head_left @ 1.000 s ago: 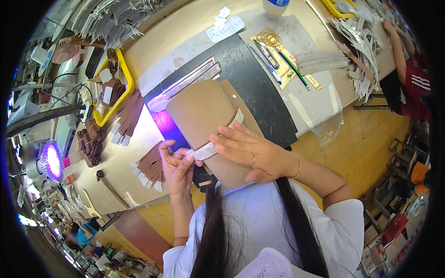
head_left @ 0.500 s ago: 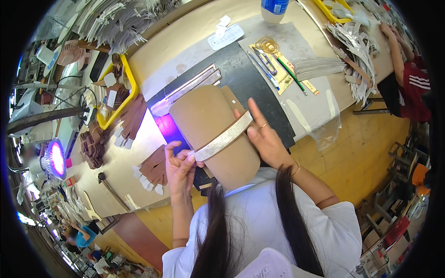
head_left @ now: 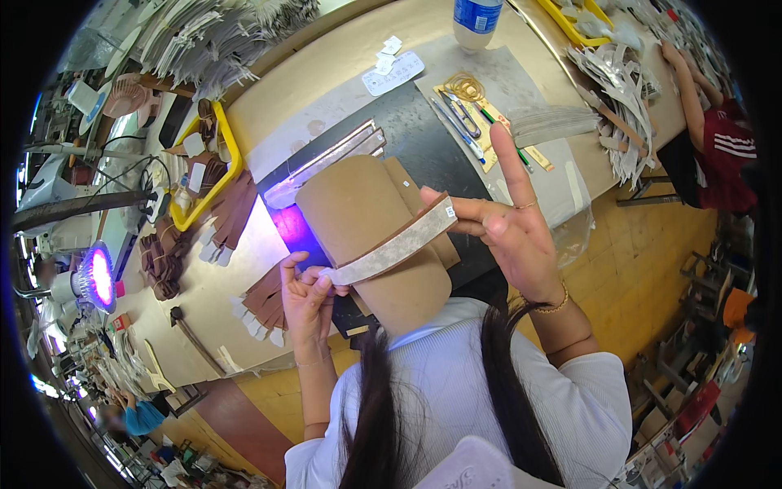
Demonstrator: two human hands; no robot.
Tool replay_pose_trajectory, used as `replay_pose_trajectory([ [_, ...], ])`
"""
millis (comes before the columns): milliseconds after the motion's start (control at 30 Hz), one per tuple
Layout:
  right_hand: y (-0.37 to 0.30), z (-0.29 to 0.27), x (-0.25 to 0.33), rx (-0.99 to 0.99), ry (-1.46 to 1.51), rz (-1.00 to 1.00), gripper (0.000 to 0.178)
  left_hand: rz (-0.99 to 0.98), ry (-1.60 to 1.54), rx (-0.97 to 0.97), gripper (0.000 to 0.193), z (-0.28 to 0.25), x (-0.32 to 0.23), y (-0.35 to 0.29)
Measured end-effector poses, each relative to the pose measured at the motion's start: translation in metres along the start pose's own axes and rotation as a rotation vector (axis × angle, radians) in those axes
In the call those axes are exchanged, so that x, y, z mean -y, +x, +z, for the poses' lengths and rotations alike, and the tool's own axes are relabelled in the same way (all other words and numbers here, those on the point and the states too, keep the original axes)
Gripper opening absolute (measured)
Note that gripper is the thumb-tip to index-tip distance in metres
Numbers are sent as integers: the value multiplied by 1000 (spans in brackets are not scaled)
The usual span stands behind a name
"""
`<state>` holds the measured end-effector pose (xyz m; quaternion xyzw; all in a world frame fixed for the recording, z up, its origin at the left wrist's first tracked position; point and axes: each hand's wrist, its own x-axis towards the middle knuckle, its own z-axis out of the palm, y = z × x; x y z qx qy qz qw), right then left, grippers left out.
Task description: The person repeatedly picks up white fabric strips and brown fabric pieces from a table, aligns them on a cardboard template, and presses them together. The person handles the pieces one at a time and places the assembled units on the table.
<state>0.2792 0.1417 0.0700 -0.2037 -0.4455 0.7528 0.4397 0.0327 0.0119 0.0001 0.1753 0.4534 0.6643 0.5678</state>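
A pale, silvery-faced strip with a brown edge (head_left: 395, 248) slants across a curved brown board (head_left: 346, 204) in front of my chest. My left hand (head_left: 308, 300) pinches the strip's lower left end between thumb and fingers. At its upper right end, by a small white tag, my right hand (head_left: 517, 236) grips it, with the index finger stretched up and away. The strip's middle lies over the board; whether it touches is not clear. Another flat brown piece (head_left: 399, 175) shows behind the board, partly hidden. All this is above a black mat (head_left: 358, 122).
Further pale strips (head_left: 326, 167) lie on the mat. Pens (head_left: 460, 130), rubber bands (head_left: 464, 85) and a bottle (head_left: 475, 20) stand farther back. Left are a yellow tray (head_left: 232, 175), brown strap bundles (head_left: 163, 261) and a glowing purple lamp (head_left: 99, 277). A co-worker's arm (head_left: 688, 94) reaches in at far right.
My right hand has moved right and its wrist has turned, with the index finger now more upright. The strip's right end went with it, showing the white tag. My left hand shifted slightly left.
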Motion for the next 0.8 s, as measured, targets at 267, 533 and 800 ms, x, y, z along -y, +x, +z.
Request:
replay_pose_trajectory([
  [267,38,1,-5,-68,-91,40,69,98,44,-5,24,-7,-32,22],
  [533,126,-35,-54,-50,22,251,34,127,305,-72,22,-17,-77,105],
  [800,121,-60,-102,-102,-602,108,34,75,723,-273,28,-94,-70,107],
])
